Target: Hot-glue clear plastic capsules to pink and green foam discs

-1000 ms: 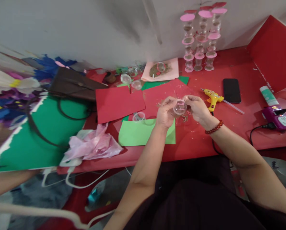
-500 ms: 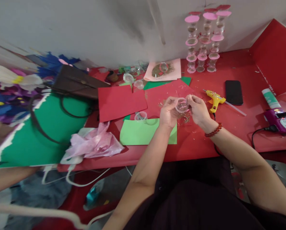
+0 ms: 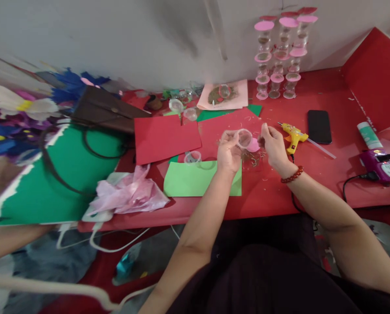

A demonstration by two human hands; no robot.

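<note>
My left hand (image 3: 230, 150) pinches a small clear plastic cup (image 3: 245, 138) by its rim, with the round opening tilted toward me. To its right my right hand (image 3: 273, 144) is raised apart from the cup, thumb and fingers closed together; whatever they hold, if anything, is too small to make out. A pink paper disc (image 3: 253, 145) shows just below the cup, between the hands. Thin pale scraps (image 3: 254, 159) lie under it on the red table. A yellow glue gun (image 3: 293, 136) with a glue stick in its back lies right of my right hand.
Stacked clear cups with pink discs (image 3: 262, 56) stand at the back. A black phone (image 3: 319, 126) and a purple power adapter (image 3: 382, 165) are on the right. Light green paper (image 3: 195, 181), red card (image 3: 165, 137), and a pink plastic bag (image 3: 132, 194) lie left. Another person's arm (image 3: 15, 244) shows far left.
My right hand has come away from the cup toward the right. The cup is now tilted up in my left hand, and the pink disc has come into view below it.
</note>
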